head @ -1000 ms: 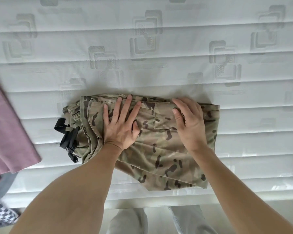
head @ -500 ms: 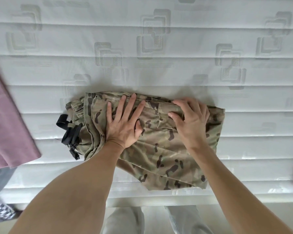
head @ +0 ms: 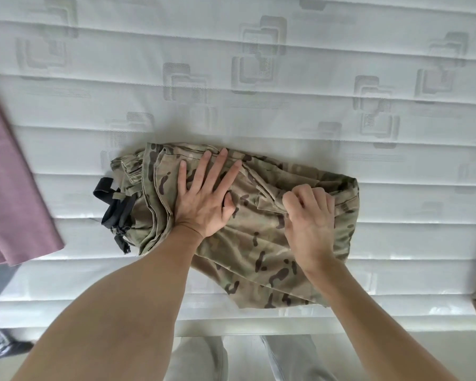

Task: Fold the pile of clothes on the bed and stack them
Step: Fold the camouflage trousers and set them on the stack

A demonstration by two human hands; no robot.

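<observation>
Left hand (head: 204,203) pins the folded camouflage-patterned cotton garment (head: 259,243) to the white quilted bed (head: 231,92), fingers spread flat, while right-hand (head: 309,218) fingers curl, pinching a fold beneath them, seemingly readying another fold leftward.

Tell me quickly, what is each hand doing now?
Left hand: open, flat on the camouflage garment.
Right hand: closed, gripping a fold of it.

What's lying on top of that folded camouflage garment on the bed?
Both hands rest on the folded camouflage garment: the left hand pressed flat with fingers spread, the right hand curled, bunching cloth. What the palms cover cannot be seen.
</observation>
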